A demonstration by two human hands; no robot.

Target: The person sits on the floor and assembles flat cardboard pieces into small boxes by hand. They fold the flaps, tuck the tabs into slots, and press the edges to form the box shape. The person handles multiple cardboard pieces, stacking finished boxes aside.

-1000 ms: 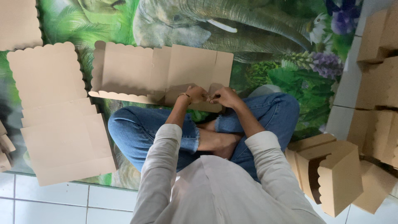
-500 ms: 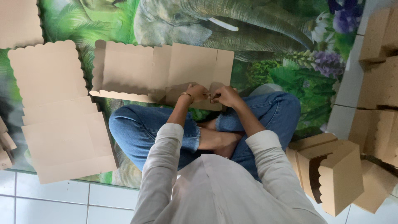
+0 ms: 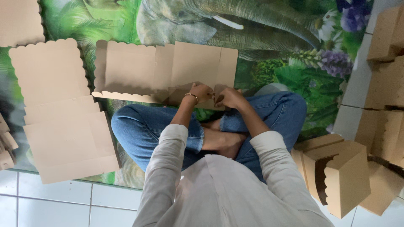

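Observation:
A flat brown cardboard box blank (image 3: 168,69) with scalloped edges lies on the mat in front of my crossed legs. My left hand (image 3: 201,92), with a thin bracelet on the wrist, pinches the blank's near edge flap. My right hand (image 3: 229,97) grips the same flap right beside it, fingers curled over the cardboard. The two hands almost touch. The part of the flap under the fingers is hidden.
A second unfolded blank (image 3: 63,113) lies at my left, another piece (image 3: 19,21) at the top left. Folded brown boxes (image 3: 336,176) stand at my right, with more stacked (image 3: 387,84) along the right edge. A printed elephant mat (image 3: 273,38) covers white floor tiles (image 3: 50,201).
Hardly anything differs; both hands stay on the blank's near flap with only slight finger movement.

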